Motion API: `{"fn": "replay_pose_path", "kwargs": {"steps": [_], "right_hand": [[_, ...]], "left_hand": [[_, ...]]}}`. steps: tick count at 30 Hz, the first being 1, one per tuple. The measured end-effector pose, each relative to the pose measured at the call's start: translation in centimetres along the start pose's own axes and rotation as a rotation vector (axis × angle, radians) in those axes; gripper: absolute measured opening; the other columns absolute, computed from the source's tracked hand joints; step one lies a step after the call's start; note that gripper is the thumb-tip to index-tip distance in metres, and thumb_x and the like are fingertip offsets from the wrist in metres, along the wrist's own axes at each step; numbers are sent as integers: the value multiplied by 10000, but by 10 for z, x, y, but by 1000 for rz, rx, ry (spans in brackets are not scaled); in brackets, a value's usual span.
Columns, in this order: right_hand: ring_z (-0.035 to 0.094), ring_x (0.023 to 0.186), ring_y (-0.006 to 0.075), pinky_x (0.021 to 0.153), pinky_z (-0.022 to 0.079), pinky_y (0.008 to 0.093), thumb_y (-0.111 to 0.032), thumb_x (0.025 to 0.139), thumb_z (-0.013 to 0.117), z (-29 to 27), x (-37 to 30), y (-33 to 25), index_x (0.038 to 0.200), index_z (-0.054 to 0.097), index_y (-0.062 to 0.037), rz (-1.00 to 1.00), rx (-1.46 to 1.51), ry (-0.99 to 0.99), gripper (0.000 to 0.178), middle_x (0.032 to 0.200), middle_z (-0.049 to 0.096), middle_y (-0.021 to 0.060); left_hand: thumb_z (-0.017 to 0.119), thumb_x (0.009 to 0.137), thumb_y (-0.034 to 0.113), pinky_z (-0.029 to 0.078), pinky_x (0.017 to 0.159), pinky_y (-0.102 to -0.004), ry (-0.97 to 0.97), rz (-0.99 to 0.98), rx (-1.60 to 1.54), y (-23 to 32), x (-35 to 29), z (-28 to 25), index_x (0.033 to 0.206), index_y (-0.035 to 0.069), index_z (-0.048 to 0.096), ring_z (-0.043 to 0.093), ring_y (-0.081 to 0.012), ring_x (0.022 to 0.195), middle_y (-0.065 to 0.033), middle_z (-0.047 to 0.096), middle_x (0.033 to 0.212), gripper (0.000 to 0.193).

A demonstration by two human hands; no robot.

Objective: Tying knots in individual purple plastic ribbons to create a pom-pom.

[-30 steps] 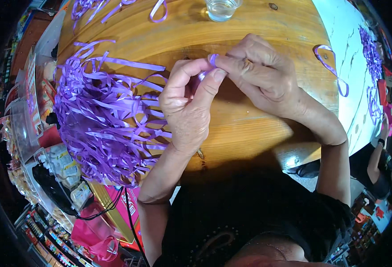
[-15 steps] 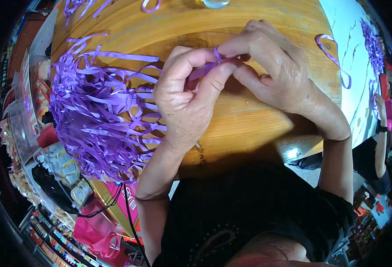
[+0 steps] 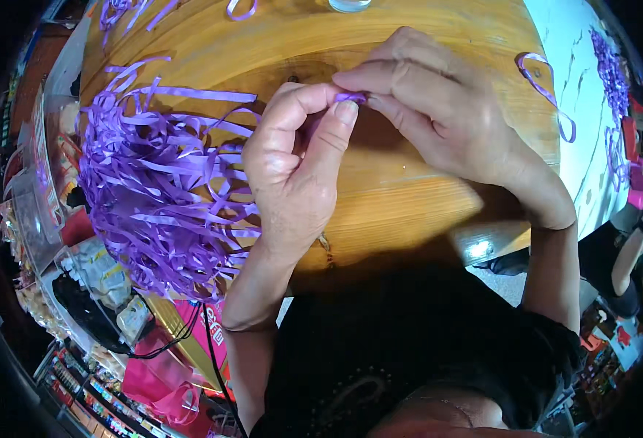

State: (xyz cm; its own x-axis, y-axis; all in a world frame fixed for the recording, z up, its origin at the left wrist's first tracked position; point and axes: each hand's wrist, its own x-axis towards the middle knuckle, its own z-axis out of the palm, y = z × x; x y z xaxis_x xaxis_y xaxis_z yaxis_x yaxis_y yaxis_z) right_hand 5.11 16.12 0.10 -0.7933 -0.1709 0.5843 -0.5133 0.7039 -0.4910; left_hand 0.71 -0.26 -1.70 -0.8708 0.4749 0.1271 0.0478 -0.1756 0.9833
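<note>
Between my two hands, above the wooden table, a small piece of purple ribbon [image 3: 350, 96] shows at the fingertips. My left hand [image 3: 292, 157] pinches it between thumb and forefinger, the other fingers curled in. Thumb and fingertips of my right hand [image 3: 445, 106] close on its right end, so most of the ribbon is hidden. Left of my left hand lies a big tangled heap of purple ribbons [image 3: 157, 190], some strands reaching toward my wrist.
A single ribbon loop [image 3: 548, 91] lies at the table's right edge, and another loop [image 3: 242, 9] at the far side near a glass [image 3: 350, 4]. More ribbon [image 3: 610, 73] lies on the white marbled table [image 3: 580, 168]. Packaged goods [image 3: 102, 270] crowd the left. Another person's arm [image 3: 630, 259] shows at right.
Both hands have shifted slightly left. The ribbon loop that stood up between my fingers is now drawn down small at the fingertips. The other person's arm has moved lower.
</note>
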Motion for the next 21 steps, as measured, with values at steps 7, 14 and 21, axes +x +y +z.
{"fn": "replay_pose_path", "kwargs": {"steps": [7,14,21], "right_hand": [[562,706,221,571,428,300,-125,568,654,1,0,8,932,646,47,-385,-289,24,403,792,579,104],[559,672,211,577,431,299,-102,597,686,-14,9,11,899,645,26,-516,-207,18,330,742,573,84],[557,680,188,582,411,281,-64,692,619,-44,21,-8,869,635,22,-10,64,-153,198,787,573,72]], "left_hand": [[651,809,12,321,511,-165,57,-162,-21,3,0,-1,888,2,627,404,-16,593,51,499,712,83],[690,792,100,331,431,-169,-80,-377,-208,-3,8,-11,874,54,655,456,-9,570,52,580,712,101],[705,775,121,320,419,-164,-96,-418,-118,-1,10,-9,843,60,649,429,-4,517,53,558,666,107]]}}
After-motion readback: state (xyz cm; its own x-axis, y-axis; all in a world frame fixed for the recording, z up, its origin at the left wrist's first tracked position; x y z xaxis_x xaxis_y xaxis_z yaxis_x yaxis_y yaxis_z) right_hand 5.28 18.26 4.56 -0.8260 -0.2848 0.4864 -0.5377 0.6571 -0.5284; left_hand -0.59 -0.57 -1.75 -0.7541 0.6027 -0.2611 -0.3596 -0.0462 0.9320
